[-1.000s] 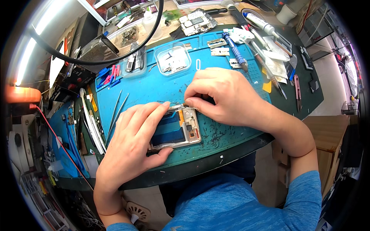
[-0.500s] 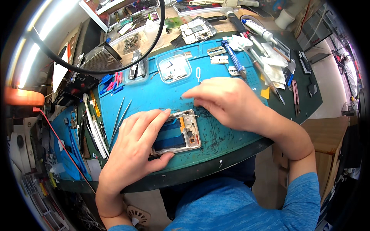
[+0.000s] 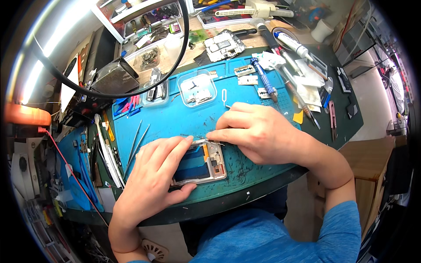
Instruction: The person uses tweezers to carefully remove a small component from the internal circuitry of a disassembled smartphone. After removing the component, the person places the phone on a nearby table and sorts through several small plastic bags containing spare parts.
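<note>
A phone frame with a silvery rim, a dark blue inner panel and an orange strip lies on the blue work mat. My left hand grips its left part, fingers over the far edge and thumb at the near edge. My right hand is at the frame's far right corner. Its index finger and thumb are pinched there, and whatever lies between them is too small to make out. Just beyond the right hand is a SIM eject pin.
Tweezers lie left of the left hand. Past the hands stand a clear tub of small parts, a blue screwdriver and a circuit board. A black ring arches over the far left. Pliers rest at right.
My right hand has come down and nearer, from above the mat onto the frame's far right corner, its fingers now pinched there. My left hand keeps its grip on the frame.
</note>
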The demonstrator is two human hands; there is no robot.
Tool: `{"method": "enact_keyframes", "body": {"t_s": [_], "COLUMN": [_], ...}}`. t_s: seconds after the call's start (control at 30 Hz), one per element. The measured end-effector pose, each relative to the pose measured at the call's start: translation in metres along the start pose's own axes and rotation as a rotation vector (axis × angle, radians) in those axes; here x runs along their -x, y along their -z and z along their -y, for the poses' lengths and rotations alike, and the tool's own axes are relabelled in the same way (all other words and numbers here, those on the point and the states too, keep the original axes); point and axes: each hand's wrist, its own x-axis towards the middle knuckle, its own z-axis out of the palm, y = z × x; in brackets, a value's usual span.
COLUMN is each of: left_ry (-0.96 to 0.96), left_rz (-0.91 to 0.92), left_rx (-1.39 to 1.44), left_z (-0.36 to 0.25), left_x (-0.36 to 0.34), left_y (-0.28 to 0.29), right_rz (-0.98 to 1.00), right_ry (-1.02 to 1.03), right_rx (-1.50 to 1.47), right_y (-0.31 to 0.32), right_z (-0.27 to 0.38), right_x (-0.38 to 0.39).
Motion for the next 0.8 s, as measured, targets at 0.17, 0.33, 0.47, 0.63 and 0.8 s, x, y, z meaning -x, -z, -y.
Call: {"method": "enact_keyframes", "body": {"t_s": [0.17,0.33,0.47,0.63,0.8], "left_ry": [-0.005,-0.006,-0.007,-0.012,-0.016], "left_rz": [0.002,-0.003,0.0,-0.004,-0.005], "left_rx": [0.002,0.001,0.004,0.008,0.016], "left_z": [0.0011,0.0016,0.0022,0.0035,0.0039], "left_x": [-0.0004,-0.0004,-0.0008,0.0,0.0003], "left_y": [-0.0004,-0.0005,-0.0001,-0.0014,-0.0017], "right_rz": [-0.011,-0.003,-0.024,-0.02,0.001], "right_ry": [0.001,0.148,0.237,0.275,0.258], "right_rx": [-0.024,0.078,0.282,0.264,0.243], "right_y": [-0.0005,0.0,-0.0025,-0.0022,-0.0022], "right_z": [-0.0007,-0.005,-0.0014,-0.0074,-0.0062], "right_x": [-0.0001,0.0014,0.0048,0.0072,0.0077]}}
